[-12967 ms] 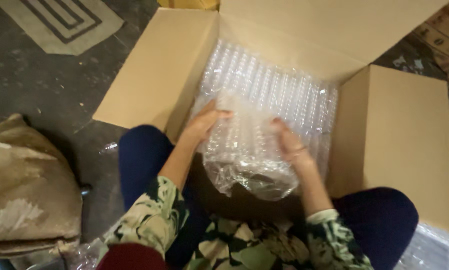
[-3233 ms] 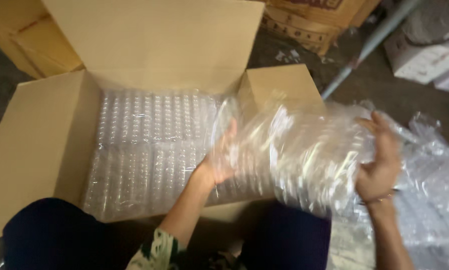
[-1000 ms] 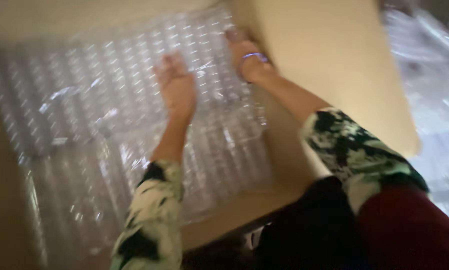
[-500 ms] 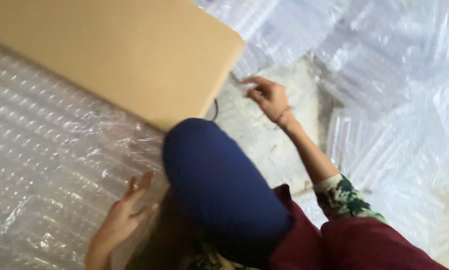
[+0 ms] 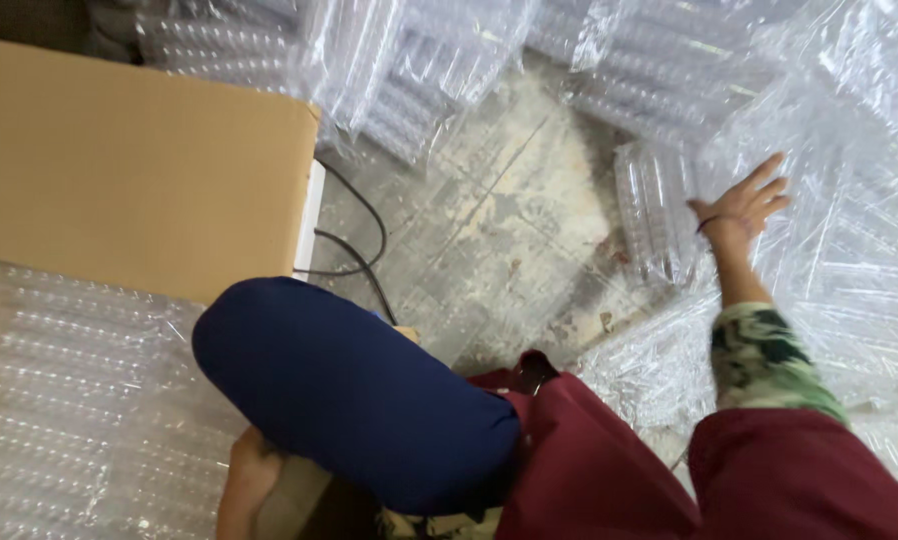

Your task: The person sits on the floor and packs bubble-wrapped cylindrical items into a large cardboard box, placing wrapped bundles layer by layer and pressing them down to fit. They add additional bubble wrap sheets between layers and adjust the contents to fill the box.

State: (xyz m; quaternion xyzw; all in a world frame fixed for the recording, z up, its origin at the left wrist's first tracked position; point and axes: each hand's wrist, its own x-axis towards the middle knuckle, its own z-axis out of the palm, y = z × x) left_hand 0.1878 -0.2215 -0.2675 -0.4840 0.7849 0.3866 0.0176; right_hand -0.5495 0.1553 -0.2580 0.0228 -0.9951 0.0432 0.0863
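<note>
My right hand [image 5: 741,208] reaches out to the right with fingers spread, resting on a heap of clear air-cushion wrap sheets [image 5: 829,250] on the floor. It holds nothing. At the bottom left, my left forearm [image 5: 244,485] shows beside my blue-trousered knee [image 5: 349,390]; the hand itself is out of frame. A cardboard box [image 5: 129,170] lies at the left with its flap open. Clear air-cushion wrap lining [image 5: 69,400] covers the inside of the box.
More clear cushion sheets [image 5: 419,60] pile up along the top. A black cable [image 5: 364,250] runs over the bare concrete floor [image 5: 499,240] between the box and the heap. Maroon cloth [image 5: 609,470] covers my lap at the bottom.
The view has swung right, away from the box interior. My right hand has moved from the floor near the box flap farther right onto the wrap heap. My left hand has dropped out of view.
</note>
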